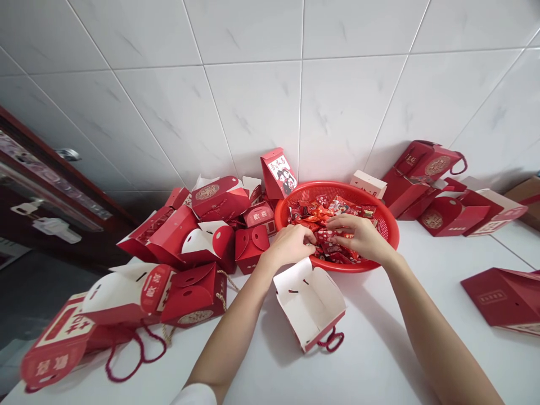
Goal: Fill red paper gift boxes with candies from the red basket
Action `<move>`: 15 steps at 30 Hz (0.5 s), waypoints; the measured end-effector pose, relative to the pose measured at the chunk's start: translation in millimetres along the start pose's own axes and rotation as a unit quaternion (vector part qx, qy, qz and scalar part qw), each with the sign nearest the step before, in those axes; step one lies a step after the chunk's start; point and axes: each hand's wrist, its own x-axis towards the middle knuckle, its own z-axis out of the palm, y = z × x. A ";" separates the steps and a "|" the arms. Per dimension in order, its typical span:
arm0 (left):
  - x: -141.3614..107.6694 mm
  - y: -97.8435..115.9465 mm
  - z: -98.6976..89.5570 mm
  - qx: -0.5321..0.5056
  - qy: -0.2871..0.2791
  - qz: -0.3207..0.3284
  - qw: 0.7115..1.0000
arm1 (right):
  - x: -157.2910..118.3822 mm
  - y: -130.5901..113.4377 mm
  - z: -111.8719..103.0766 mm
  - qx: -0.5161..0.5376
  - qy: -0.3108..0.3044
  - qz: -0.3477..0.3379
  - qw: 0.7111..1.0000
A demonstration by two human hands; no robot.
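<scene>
Both hands are inside a red plastic basket [390, 225] filled with wrapped candies [337, 256], mostly in red and orange wrappers. My left hand [293, 242] is at the near left of the heap, its fingers curled down; what they hold, if anything, is hidden. On the right, my right hand [358, 233] has thumb and fingers closed on a red dotted wrapped candy [324, 235]. Just in front of the basket lies an opened gift box [312, 304], white inside, with a dark red cord handle. No candy shows inside it.
Several red gift boxes [219, 197] crowd the table's left side, some with cord handles. More boxes [451, 214] are stacked at the back right, and one box [502, 298] lies at the right edge. A tiled wall [253, 112] rises behind the white table [379, 349].
</scene>
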 end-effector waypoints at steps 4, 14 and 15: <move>0.9 -6.1 -4.6 -0.090 0.010 0.028 0.996 | 0.8 -0.5 0.9 -0.013 -0.028 -0.003 1.000; -0.4 1.0 -15.1 -0.389 0.011 0.005 0.921 | -1.9 -21.9 4.5 0.220 0.022 0.068 0.973; -1.2 1.6 -15.3 -0.395 0.009 0.006 0.919 | -2.4 -24.7 5.3 0.245 0.013 0.073 0.967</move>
